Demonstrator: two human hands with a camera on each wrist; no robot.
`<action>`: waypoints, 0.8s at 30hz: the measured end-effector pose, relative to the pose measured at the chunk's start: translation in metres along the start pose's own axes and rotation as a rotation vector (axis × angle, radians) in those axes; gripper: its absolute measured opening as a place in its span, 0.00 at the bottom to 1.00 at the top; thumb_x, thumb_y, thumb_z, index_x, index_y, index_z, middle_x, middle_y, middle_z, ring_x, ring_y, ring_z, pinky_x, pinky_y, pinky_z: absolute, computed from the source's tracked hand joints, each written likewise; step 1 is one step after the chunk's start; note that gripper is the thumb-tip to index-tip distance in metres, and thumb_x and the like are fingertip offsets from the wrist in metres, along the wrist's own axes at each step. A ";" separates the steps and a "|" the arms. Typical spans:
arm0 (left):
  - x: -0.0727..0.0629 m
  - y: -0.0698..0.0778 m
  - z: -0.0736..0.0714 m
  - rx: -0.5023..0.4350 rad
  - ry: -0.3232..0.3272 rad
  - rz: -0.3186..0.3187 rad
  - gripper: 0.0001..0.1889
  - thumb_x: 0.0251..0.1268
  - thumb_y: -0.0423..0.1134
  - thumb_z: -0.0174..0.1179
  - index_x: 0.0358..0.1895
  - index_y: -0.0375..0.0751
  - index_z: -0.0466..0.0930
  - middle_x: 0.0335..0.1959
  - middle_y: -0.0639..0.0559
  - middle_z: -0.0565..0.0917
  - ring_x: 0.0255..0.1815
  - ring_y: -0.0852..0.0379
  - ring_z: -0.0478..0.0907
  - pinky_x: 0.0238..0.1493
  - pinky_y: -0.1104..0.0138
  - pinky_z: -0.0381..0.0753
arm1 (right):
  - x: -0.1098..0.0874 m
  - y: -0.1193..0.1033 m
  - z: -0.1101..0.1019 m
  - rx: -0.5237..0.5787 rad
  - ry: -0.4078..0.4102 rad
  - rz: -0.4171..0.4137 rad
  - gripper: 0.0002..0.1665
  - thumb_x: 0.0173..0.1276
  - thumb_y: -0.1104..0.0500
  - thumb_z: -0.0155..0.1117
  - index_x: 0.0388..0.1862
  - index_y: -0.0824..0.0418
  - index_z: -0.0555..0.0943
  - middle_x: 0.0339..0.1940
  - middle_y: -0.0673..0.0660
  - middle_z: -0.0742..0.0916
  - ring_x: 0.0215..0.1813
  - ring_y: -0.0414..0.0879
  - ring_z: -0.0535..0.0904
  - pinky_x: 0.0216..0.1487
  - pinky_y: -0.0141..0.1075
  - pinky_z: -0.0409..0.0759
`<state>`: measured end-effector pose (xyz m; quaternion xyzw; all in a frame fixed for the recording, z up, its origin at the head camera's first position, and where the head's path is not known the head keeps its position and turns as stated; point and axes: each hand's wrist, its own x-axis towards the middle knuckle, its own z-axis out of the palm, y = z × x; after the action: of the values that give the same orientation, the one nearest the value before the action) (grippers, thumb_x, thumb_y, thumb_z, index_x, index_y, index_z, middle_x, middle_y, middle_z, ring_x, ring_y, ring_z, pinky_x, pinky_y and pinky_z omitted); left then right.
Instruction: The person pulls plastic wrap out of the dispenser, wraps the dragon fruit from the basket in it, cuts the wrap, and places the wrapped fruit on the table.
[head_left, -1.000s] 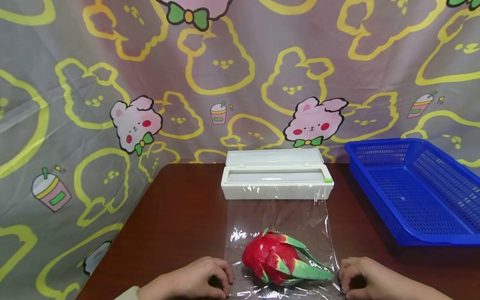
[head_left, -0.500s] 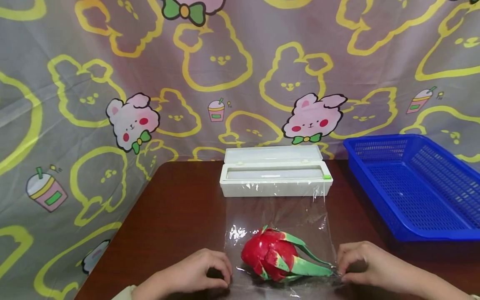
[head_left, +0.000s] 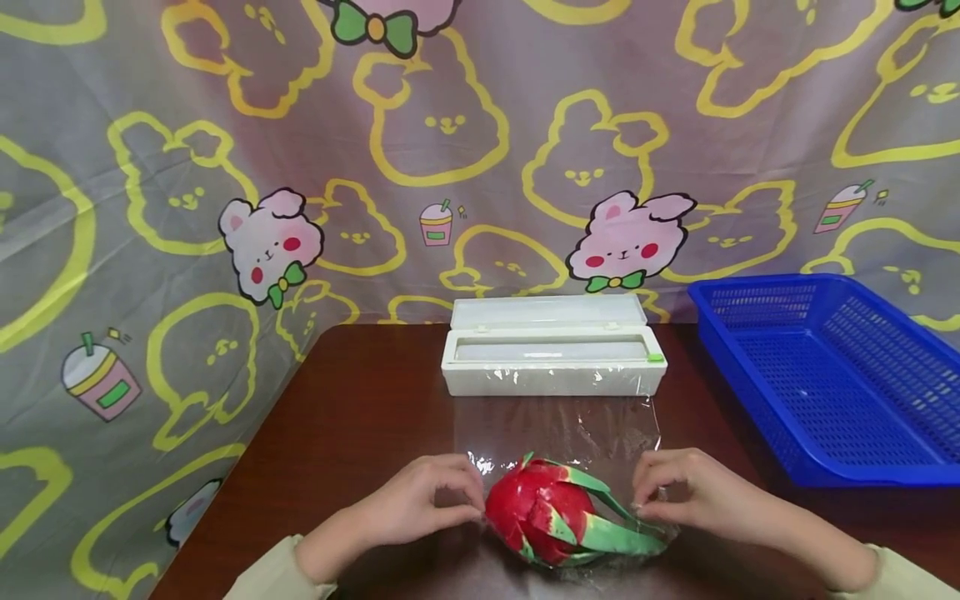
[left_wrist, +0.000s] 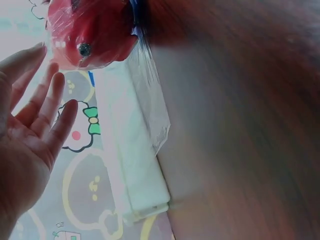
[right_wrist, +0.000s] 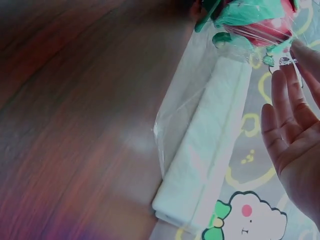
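Note:
A red dragon fruit (head_left: 542, 510) with long green scales lies on a sheet of cling film (head_left: 555, 425). The film runs toward me from a white cling film dispenser (head_left: 555, 379) with its lid raised. My left hand (head_left: 427, 498) pinches the film beside the fruit's rounded left end. At the tips of the green scales, my right hand (head_left: 697, 490) pinches the film's right side. In the left wrist view film clings over the red skin of the fruit (left_wrist: 92, 35). Creased film (right_wrist: 250, 35) also covers the scales in the right wrist view.
A blue plastic basket (head_left: 795, 450) stands at the right of the dark wooden table (head_left: 360, 400). Behind the table hangs a patterned cloth (head_left: 510, 100) with cartoon rabbits. A small green slider (head_left: 656, 358) sits at the dispenser's right end.
Both hands have moved up and away from me, and inward toward the fruit, bringing the film's near part with them. The fruit and the dispenser stay in place.

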<state>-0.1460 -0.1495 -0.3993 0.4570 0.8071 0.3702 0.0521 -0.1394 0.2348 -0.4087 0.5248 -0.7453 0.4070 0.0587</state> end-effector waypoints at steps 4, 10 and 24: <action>0.009 -0.002 0.002 -0.059 -0.005 -0.076 0.03 0.60 0.41 0.69 0.36 0.55 0.86 0.40 0.66 0.80 0.44 0.67 0.76 0.45 0.65 0.81 | 0.002 0.007 0.004 -0.001 -0.010 0.010 0.17 0.54 0.72 0.73 0.35 0.51 0.82 0.34 0.45 0.83 0.37 0.36 0.79 0.35 0.28 0.77; 0.017 -0.006 0.006 -0.083 0.005 -0.107 0.02 0.61 0.44 0.68 0.35 0.53 0.86 0.42 0.64 0.81 0.46 0.65 0.77 0.44 0.67 0.80 | 0.003 0.014 0.010 -0.024 -0.012 0.030 0.16 0.56 0.71 0.72 0.35 0.51 0.81 0.33 0.44 0.83 0.35 0.35 0.79 0.34 0.27 0.77; 0.023 -0.009 0.010 -0.161 0.044 -0.087 0.03 0.59 0.39 0.69 0.35 0.51 0.86 0.40 0.63 0.81 0.47 0.63 0.78 0.48 0.67 0.80 | 0.007 0.019 0.019 0.007 -0.015 0.141 0.11 0.59 0.66 0.72 0.32 0.49 0.82 0.30 0.40 0.82 0.33 0.32 0.77 0.30 0.30 0.78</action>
<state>-0.1613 -0.1289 -0.4069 0.4074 0.7948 0.4413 0.0870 -0.1515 0.2186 -0.4282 0.4741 -0.7796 0.4087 0.0225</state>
